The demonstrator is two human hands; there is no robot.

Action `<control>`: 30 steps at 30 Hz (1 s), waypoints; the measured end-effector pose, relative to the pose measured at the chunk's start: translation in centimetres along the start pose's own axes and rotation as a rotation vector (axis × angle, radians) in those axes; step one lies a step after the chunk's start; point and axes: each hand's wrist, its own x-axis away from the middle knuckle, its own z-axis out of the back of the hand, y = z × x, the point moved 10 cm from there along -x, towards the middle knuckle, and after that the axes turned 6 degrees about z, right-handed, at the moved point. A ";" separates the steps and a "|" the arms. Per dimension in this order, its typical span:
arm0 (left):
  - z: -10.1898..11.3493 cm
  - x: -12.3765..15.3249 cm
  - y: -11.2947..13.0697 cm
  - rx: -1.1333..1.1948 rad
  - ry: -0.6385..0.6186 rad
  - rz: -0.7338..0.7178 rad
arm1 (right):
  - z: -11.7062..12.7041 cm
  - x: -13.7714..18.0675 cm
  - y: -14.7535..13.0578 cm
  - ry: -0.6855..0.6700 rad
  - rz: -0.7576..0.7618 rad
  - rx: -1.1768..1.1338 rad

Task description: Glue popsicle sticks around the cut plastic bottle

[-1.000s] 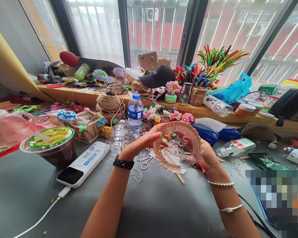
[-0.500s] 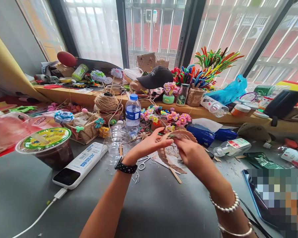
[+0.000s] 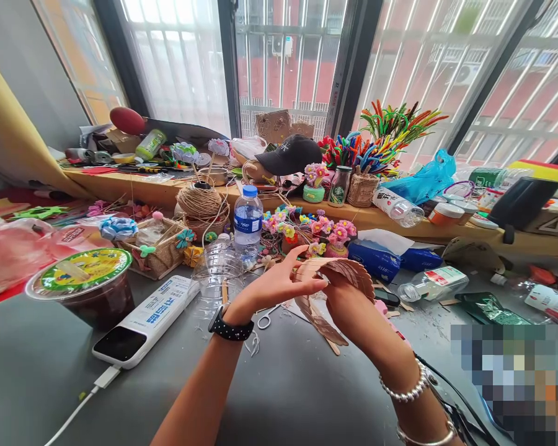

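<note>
- Head cam: tan scalloped ring [image 3: 353, 271] approx 1 o'clock from wearer, above table [image 3: 279, 399].
- L hand [image 3: 274, 284] loose, fingers spread, ring's 9 o'clock.
- R hand [image 3: 359, 311] seemingly inside; fingertips hidden, grip can't tell.
- Prob. thin: press gently, support evenly.

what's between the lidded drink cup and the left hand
Between the cup and the left hand, the head view shows a white device, then a clear ribbed bottle.

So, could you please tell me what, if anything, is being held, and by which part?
The ring, between both hands: the left hand is at its left edge; the right hand reaches into its opening, fingertips hidden.
</note>
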 end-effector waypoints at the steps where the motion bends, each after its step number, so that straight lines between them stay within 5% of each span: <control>1: 0.1 0.1 0.1 -0.022 0.011 -0.001 | 0.0 0.0 0.0 0.002 -0.004 -0.002; 14: -0.6 0.2 0.0 -0.037 -0.053 0.039 | 0.4 0.5 0.1 -0.007 -0.085 -0.041; 19: 1.1 0.4 -0.8 0.007 -0.008 0.120 | 2.9 1.5 -2.7 -0.040 0.159 -0.185; 22: 3.2 0.8 -1.8 -0.020 0.099 0.215 | 6.7 2.7 -1.6 0.151 0.189 -0.251; 25: 4.6 1.6 -2.0 0.000 0.161 0.286 | 9.1 4.1 2.7 0.364 -0.014 -0.138; 30: 5.5 2.5 -1.6 0.095 0.195 0.332 | 3.5 4.5 7.5 -0.123 -0.304 -0.020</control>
